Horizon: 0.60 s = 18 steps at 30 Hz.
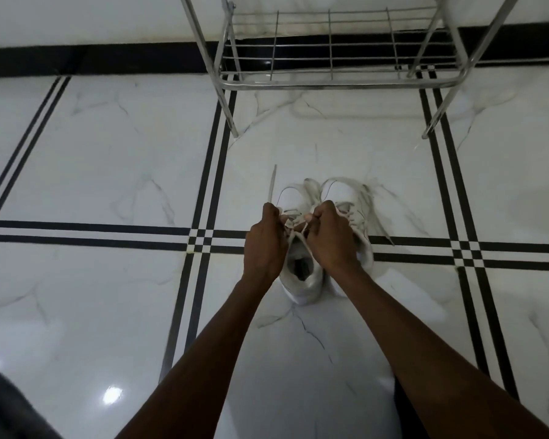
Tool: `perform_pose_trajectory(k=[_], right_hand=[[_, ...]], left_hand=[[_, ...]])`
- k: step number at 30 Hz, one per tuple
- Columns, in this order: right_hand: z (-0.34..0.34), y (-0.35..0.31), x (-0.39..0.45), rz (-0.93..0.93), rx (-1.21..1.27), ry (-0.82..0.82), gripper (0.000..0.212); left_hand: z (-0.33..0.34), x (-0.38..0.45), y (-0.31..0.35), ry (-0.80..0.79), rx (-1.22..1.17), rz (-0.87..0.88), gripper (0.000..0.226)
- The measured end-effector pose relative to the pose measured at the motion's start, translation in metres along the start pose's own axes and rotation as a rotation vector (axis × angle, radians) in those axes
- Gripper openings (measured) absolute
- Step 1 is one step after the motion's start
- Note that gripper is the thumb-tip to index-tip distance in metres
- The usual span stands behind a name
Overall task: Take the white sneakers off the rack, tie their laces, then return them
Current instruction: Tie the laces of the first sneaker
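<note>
Two white sneakers stand side by side on the marble floor, toes pointing away from me. Over the left sneaker, my left hand is closed on one lace, whose free end sticks up and away. My right hand pinches the other lace of the same shoe, close to the left hand. The right sneaker is partly hidden under my right hand; its loose laces trail onto the floor to the right. The metal shoe rack stands just beyond the shoes, with nothing on its lower shelf.
White marble tiles with black stripe borders surround the shoes. The rack's legs touch the floor just beyond the sneakers. A black skirting band runs along the wall behind. Dark fabric shows at the bottom left corner.
</note>
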State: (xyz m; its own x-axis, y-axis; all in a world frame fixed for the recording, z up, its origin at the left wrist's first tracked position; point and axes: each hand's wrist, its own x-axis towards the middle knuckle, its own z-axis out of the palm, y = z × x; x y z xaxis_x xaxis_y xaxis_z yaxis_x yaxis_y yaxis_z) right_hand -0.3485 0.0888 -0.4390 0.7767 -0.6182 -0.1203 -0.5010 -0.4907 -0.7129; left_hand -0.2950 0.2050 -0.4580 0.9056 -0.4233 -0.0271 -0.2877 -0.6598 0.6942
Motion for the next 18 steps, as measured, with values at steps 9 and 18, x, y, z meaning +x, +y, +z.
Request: perform_pose_trajectory(k=[9,18], right_hand=[[-0.017,-0.007,0.025,0.254,0.647,-0.129,0.021],[-0.037,-0.039,0.026,-0.26,0.161,-0.548,0.033]], left_hand=[[-0.034,0.009,0.006,0.0,-0.616,-0.115,0.035],[-0.058,0.029,0.006,-0.265,-0.529,-0.021,0.049]])
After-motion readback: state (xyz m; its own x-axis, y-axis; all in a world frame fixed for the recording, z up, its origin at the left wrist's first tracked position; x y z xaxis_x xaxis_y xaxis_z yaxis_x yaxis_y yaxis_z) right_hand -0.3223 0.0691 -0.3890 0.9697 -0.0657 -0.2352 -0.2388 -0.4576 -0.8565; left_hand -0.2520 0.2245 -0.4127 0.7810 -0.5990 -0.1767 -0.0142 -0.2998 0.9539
